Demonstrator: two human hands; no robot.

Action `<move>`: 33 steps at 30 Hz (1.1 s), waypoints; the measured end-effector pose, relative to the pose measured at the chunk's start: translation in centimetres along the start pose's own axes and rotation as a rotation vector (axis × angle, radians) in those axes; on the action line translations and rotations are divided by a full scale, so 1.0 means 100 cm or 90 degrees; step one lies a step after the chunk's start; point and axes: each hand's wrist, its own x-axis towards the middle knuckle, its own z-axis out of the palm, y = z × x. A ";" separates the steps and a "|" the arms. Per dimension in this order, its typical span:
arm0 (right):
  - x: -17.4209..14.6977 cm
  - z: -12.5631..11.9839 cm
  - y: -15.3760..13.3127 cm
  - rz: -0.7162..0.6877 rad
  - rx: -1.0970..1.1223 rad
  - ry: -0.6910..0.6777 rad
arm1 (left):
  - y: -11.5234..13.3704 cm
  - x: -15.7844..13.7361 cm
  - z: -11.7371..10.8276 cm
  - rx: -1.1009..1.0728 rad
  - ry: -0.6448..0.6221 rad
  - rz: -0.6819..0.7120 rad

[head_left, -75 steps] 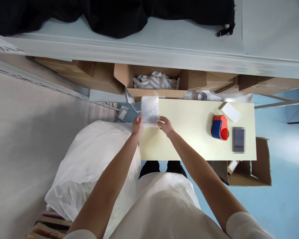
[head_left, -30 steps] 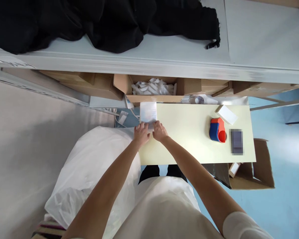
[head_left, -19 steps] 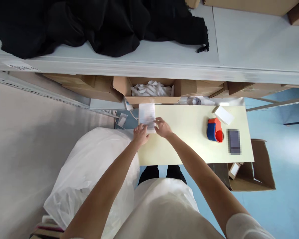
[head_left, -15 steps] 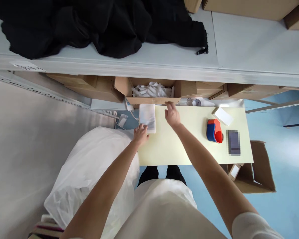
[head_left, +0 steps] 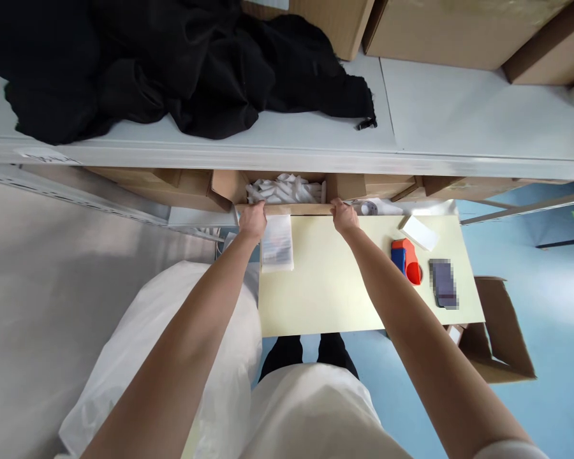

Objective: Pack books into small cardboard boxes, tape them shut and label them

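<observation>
An open cardboard box stands under the shelf, at the far edge of the pale yellow table. White items, small and folded-looking, fill it. My left hand grips the box's front left corner, fingers curled over the rim. At the front right corner my right hand holds the same rim. Just below my left hand, a stack of clear plastic bags lies flat on the table's left side.
On the table's right are a red and blue tape dispenser, a white box and a blurred-out dark object. Black cloth lies on the shelf above. A big white bag stands left; an open carton sits on the floor at right.
My left hand has left the plastic bags and moved up to the box's left corner. My right hand has shifted slightly right and closed on the rim. The whole view has tilted upward a little.
</observation>
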 end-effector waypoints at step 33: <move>-0.106 0.120 -0.034 -0.034 0.297 -0.133 | -0.024 -0.108 0.080 -0.089 -0.116 0.014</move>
